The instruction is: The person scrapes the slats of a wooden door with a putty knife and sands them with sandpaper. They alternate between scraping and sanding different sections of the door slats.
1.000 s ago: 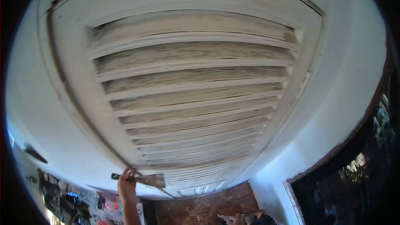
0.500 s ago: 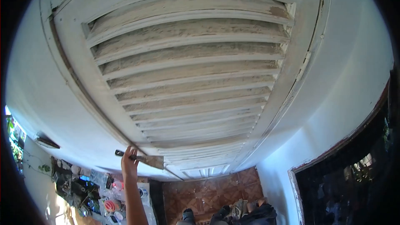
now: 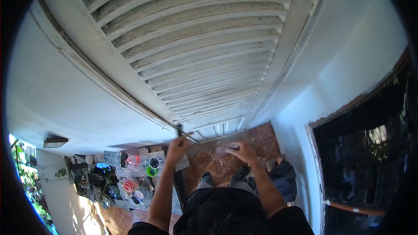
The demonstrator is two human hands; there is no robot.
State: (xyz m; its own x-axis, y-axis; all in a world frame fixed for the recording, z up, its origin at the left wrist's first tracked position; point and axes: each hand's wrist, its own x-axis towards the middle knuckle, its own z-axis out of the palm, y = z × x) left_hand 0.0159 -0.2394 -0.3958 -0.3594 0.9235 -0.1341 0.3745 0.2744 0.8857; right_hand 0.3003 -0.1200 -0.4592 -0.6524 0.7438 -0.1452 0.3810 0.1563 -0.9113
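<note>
My left hand [image 3: 177, 147] is raised beside the lower left edge of the white louvred door [image 3: 204, 56]. Its fingers are closed near a small dark upright piece and a thin brownish one, too small to tell apart. Lower and to the right, over the tiled floor, my right hand [image 3: 246, 153] is closed round a blurred flat tool [image 3: 224, 149], which looks like the scraper, with a pale blade pointing left and a dark part at the fingers. The two hands are apart.
Containers, including a green ring-shaped one [image 3: 151, 171] and a red one [image 3: 129, 186], stand among clutter at lower left. A dark-paned window [image 3: 361, 148] is at right. Dark fabric [image 3: 283, 178] lies by my feet on the brown tiles [image 3: 261, 137].
The view has tilted down, showing my torso and both arms. My right hand has come into view with the blurred tool. The scraper seen earlier in my left hand no longer shows clearly there.
</note>
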